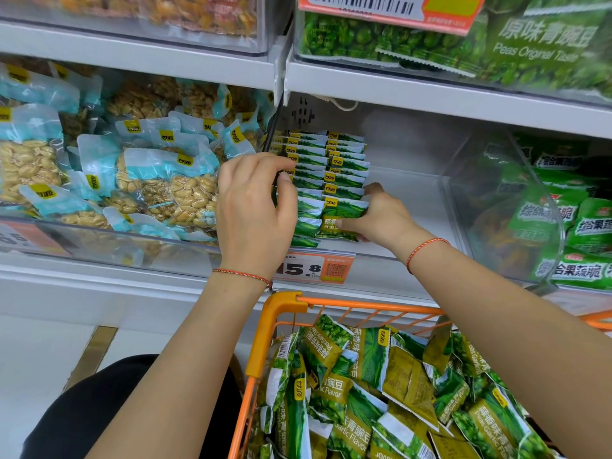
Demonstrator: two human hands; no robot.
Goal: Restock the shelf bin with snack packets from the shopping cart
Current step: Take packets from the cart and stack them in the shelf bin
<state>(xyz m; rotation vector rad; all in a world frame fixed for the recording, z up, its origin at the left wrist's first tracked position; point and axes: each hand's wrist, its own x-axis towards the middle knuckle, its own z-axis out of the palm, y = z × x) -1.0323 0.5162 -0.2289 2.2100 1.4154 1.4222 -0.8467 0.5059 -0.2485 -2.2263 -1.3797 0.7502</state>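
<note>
A clear shelf bin (410,207) at the centre of the frame is seen to hold green snack packets (344,175) stood upright in two rows running front to back, filling only its left part; roughly ten packets can be counted in each row, though the rearmost ones overlap too closely for an exact count. The left hand (255,207) is placed at the left row, its fingers curled down onto the packet tops with the thumb tucked behind; whether a packet is pinched cannot be told. The right hand (381,217) is set against the front packet of the right row, which is gripped between the thumb and the fingers. An orange price tag (314,268) is fixed on the bin's front lip. At the lower right, an orange shopping cart (284,308) is seen heaped with loose garlic-flavour pea packets (364,392), too many and too jumbled to be counted. In the left of the frame, a neighbouring bin is filled with peanut packs (139,173); at the right edge another holds green vegetable-crisp bags (563,226).
</note>
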